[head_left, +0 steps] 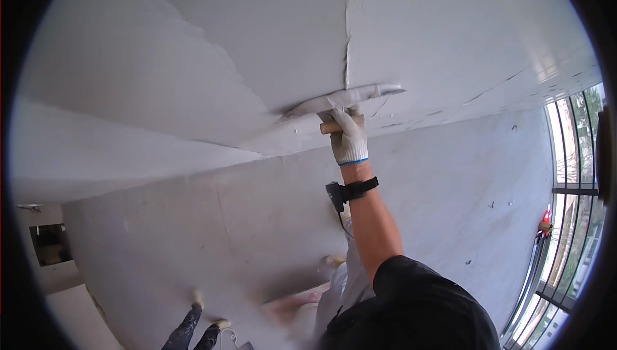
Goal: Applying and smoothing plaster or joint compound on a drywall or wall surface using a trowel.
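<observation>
My right hand [349,133], in a white knit glove with a blue cuff edge, reaches up and forward with its fingers wrapped round the wooden handle of a plastering trowel [344,98]. The wide blade is smeared with pale plaster and lies against the light grey plastered surface [424,35]. A raised ridge of wet plaster [348,28] runs from the blade toward the top. To the left, a lighter coat ends in a ragged edge. A black strap with a small device [353,190] circles my right wrist. I cannot make out my left hand.
Below the plastered surface stretches a grey floor [437,202] with small scraps. Another person's dark, splattered legs [183,327] stand at lower left. A pinkish blurred shape [292,308] lies near my pale trousers [344,286]. A barred window [569,202] is at the right.
</observation>
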A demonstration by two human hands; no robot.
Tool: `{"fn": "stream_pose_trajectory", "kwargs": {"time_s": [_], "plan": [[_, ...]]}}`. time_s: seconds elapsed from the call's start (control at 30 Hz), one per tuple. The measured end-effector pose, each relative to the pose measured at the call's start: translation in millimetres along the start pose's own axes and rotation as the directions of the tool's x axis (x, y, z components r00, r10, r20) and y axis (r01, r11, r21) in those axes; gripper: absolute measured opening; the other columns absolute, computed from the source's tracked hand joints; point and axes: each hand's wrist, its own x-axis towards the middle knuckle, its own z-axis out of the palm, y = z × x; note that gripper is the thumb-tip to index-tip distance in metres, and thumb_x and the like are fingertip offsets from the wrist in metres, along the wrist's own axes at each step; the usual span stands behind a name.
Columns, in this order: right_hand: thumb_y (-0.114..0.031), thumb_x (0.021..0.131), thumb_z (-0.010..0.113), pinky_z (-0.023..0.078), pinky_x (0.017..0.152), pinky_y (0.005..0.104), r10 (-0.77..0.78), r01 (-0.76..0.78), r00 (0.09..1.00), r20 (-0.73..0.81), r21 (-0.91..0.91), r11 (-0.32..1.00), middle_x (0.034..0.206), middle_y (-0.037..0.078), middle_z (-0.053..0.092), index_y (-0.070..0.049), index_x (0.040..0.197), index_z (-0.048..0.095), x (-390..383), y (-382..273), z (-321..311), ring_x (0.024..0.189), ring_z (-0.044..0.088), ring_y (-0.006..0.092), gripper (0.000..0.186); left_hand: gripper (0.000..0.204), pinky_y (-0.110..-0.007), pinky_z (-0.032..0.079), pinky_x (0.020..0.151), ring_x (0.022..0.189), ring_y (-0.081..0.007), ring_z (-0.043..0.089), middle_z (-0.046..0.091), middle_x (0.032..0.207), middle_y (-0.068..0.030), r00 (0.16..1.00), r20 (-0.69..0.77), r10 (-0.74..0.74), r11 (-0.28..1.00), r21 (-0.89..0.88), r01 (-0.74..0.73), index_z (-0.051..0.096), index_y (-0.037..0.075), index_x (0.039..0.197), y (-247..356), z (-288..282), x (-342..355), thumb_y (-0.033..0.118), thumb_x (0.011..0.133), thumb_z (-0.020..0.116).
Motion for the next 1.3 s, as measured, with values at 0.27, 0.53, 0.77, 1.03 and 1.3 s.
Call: {"fn": "stream_pose_trajectory", "kwargs": {"time_s": [0.27,0.53,0.77,1.03,1.3], "plan": [[-0.001,0.087,0.065,0.058,0.071,0.0377,-0.292,0.325,0.938,0.186,-0.18,0.929,0.086,0.019,0.071,0.002,0.106,0.057,-41,-173,249,0.076,0.071,0.0282,0.021,0.047,-0.024,0.04,0.044,0.052,-0.0145,0.052,0.07,0.102,-0.0085,0.856,-0.009,0.517,0.812,-0.311,-0.494,0.055,0.008,0.141,61,67,-6,0.029,0.1,0.064],[-0.014,0.098,0.063,0.054,0.069,0.0331,-0.438,0.399,0.546,0.714,0.238,0.885,0.069,0.007,0.06,-0.002,0.085,0.059,-65,-267,415,0.058,0.056,0.0174,0.018,0.048,-0.022,0.033,0.044,0.052,-0.0044,0.04,0.056,0.086,0.0047,-0.004,-0.087,0.996,0.041,0.503,-0.863,0.062,0.003,0.132,11,59,98,0.015,0.088,0.078],[-0.008,0.086,0.07,0.053,0.077,0.0343,-0.114,0.048,0.837,0.535,0.136,0.989,0.087,0.002,0.062,-0.012,0.099,0.061,-45,-116,164,0.087,0.062,0.0176,0.016,0.046,-0.023,0.034,0.045,0.052,-0.0053,0.04,0.053,0.081,0.0047,0.85,-0.153,0.503,0.851,-0.086,-0.519,0.062,0.004,0.132,34,63,-28,0.015,0.089,0.076],[-0.009,0.087,0.071,0.05,0.097,0.0417,0.301,-0.323,0.943,0.138,0.182,0.929,0.115,0.008,0.066,-0.004,0.122,0.059,-47,136,-139,0.109,0.063,0.0242,0.038,0.043,-0.022,0.036,0.044,0.058,-0.0069,0.043,0.056,0.087,0.004,0.937,-0.267,0.225,0.968,-0.048,-0.246,0.068,0.006,0.126,60,88,-107,0.014,0.085,0.079],[-0.005,0.089,0.068,0.049,0.105,0.0466,0.225,-0.21,0.974,-0.032,0.248,0.946,0.114,0.012,0.068,0.0,0.12,0.061,19,232,-212,0.106,0.065,0.0264,0.032,0.056,-0.024,0.037,0.044,0.05,-0.0073,0.041,0.057,0.081,0.0002,0.973,-0.199,0.118,0.993,0.001,-0.12,0.057,0.006,0.137,-27,111,-86,0.015,0.086,0.078]]}}
